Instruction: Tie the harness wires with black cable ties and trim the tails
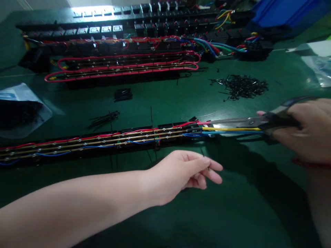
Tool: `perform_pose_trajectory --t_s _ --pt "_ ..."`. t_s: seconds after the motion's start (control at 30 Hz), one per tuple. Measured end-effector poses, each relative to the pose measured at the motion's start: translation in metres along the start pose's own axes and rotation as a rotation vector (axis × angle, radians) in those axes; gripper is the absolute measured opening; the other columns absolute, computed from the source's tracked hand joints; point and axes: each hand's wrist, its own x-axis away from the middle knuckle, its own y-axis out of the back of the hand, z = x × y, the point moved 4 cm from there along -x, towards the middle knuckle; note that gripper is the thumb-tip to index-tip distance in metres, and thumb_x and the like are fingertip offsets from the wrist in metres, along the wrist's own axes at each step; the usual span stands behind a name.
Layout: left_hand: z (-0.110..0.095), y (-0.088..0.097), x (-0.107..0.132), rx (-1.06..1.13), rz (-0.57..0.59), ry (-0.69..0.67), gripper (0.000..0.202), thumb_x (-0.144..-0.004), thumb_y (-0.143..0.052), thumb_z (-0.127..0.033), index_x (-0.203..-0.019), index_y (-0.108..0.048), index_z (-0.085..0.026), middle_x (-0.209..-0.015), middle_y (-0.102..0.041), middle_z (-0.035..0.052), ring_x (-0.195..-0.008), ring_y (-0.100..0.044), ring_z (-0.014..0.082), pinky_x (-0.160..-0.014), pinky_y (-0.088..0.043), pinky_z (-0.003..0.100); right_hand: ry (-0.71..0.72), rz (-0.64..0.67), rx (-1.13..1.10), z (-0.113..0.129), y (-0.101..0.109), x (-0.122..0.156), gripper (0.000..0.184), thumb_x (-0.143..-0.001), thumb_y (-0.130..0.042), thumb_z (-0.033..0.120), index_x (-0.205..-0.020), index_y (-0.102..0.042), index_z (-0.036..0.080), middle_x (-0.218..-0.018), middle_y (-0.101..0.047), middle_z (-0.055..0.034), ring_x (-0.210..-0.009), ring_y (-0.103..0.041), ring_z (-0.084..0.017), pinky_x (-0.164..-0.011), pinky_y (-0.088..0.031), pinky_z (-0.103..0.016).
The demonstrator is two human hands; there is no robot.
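A long black strip (103, 143) with red, blue and bare wires lies across the green table in front of me. My right hand (307, 129) grips a pair of scissors (240, 122) whose blades lie along the strip's right end, above yellow and blue wires (232, 130). My left hand (183, 174) hovers just in front of the strip, its thumb and fingers pinched on a thin black cable-tie piece (205, 160). Black cable ties stick up from the strip near its middle.
Several wired black strips (124, 65) are stacked at the back of the table. A heap of cut tie ends (240, 86) lies at the right, loose ties (104, 119) in the middle, and a plastic bag (20, 108) at the left.
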Motion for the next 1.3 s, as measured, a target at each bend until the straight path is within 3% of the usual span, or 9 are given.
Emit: perform_pose_trajectory --t_s 0.13,0.23,0.3,0.4,0.57,0.7,0.93,1.13,1.3 --pt "0.018 0.021 0.039 -0.067 -0.133 0.11 0.022 -0.105 -0.064 -0.026 -0.097 -0.081 -0.014 -0.078 -0.075 0.001 -0.057 -0.054 0.0034 -0.065 -0.046 0.018 0.045 -0.048 -0.022 0.007 0.0 0.002 0.04 -0.083 -0.063 0.058 -0.066 -0.044 0.027 -0.058 -0.04 0.0009 -0.054 -0.03 -0.016 -0.053 -0.023 -0.034" --pt "0.023 0.041 0.067 -0.047 -0.219 0.132 0.026 -0.107 -0.06 -0.028 -0.101 -0.08 -0.014 -0.078 -0.075 0.0021 -0.057 -0.053 0.0044 -0.065 -0.046 0.019 0.097 -0.05 -0.047 0.019 0.0 -0.004 0.039 -0.083 -0.063 0.062 -0.081 -0.052 0.025 -0.069 -0.052 -0.0023 -0.06 -0.042 -0.019 -0.055 -0.028 -0.035" --pt "0.019 0.054 0.08 -0.043 -0.296 0.103 0.028 -0.108 -0.057 -0.027 -0.1 -0.079 -0.013 -0.076 -0.074 0.0021 -0.055 -0.054 0.0047 -0.061 -0.046 0.018 0.183 -0.033 -0.05 0.033 0.002 -0.011 0.034 -0.083 -0.064 0.058 -0.086 -0.052 0.025 -0.073 -0.057 -0.0039 -0.064 -0.05 -0.022 -0.057 -0.032 -0.037" --pt "0.009 0.067 0.089 -0.055 -0.425 0.018 0.025 -0.109 -0.055 -0.027 -0.109 -0.077 -0.014 -0.076 -0.073 0.0008 -0.053 -0.058 0.0061 -0.06 -0.05 0.019 0.386 0.019 -0.067 0.062 0.011 -0.027 0.015 -0.084 -0.061 0.038 -0.092 -0.055 0.025 -0.082 -0.066 -0.0076 -0.074 -0.062 -0.028 -0.064 -0.041 -0.04" --pt "-0.012 0.076 0.09 -0.101 -0.581 -0.172 0.024 -0.111 -0.052 -0.026 -0.121 -0.071 -0.017 -0.081 -0.073 -0.0016 -0.054 -0.063 0.007 -0.076 -0.064 0.03 0.632 0.128 -0.189 0.108 0.028 -0.062 0.01 -0.087 -0.052 0.025 -0.092 -0.061 0.024 -0.086 -0.072 -0.0085 -0.074 -0.064 -0.026 -0.067 -0.048 -0.038" --pt "-0.015 0.076 0.087 -0.102 -0.552 -0.187 0.022 -0.111 -0.052 -0.028 -0.117 -0.07 -0.016 -0.077 -0.073 -0.0019 -0.052 -0.063 0.0064 -0.081 -0.065 0.032 0.643 0.1 -0.209 0.124 0.029 -0.077 0.013 -0.086 -0.052 0.026 -0.091 -0.062 0.022 -0.085 -0.072 -0.0089 -0.07 -0.062 -0.026 -0.065 -0.045 -0.038" --pt "-0.02 0.065 0.075 -0.128 -0.545 -0.092 0.026 -0.112 -0.046 -0.022 -0.111 -0.07 -0.013 -0.064 -0.069 -0.0018 -0.049 -0.062 0.007 -0.079 -0.065 0.03 0.613 -0.046 -0.289 0.127 0.013 -0.064 0.009 -0.087 -0.055 0.019 -0.094 -0.058 0.023 -0.084 -0.072 -0.0045 -0.072 -0.065 -0.023 -0.068 -0.046 -0.036" --pt "-0.021 0.057 0.064 -0.124 -0.487 -0.043 0.03 -0.113 -0.043 -0.021 -0.112 -0.072 -0.013 -0.069 -0.071 -0.0003 -0.053 -0.065 0.0074 -0.08 -0.065 0.032 0.617 -0.004 -0.162 0.117 0.009 -0.066 0.011 -0.085 -0.056 0.027 -0.095 -0.051 0.026 -0.083 -0.07 -0.0069 -0.077 -0.067 -0.03 -0.071 -0.042 -0.042" --pt "-0.017 0.054 0.058 -0.055 -0.372 -0.047 0.031 -0.112 -0.044 -0.021 -0.103 -0.073 -0.012 -0.066 -0.07 -0.0011 -0.051 -0.064 0.006 -0.081 -0.066 0.032 0.671 0.102 -0.134 0.107 0.005 -0.059 0.039 -0.085 -0.055 0.042 -0.118 -0.054 0.021 -0.103 -0.07 -0.0134 -0.095 -0.067 -0.035 -0.082 -0.047 -0.047"
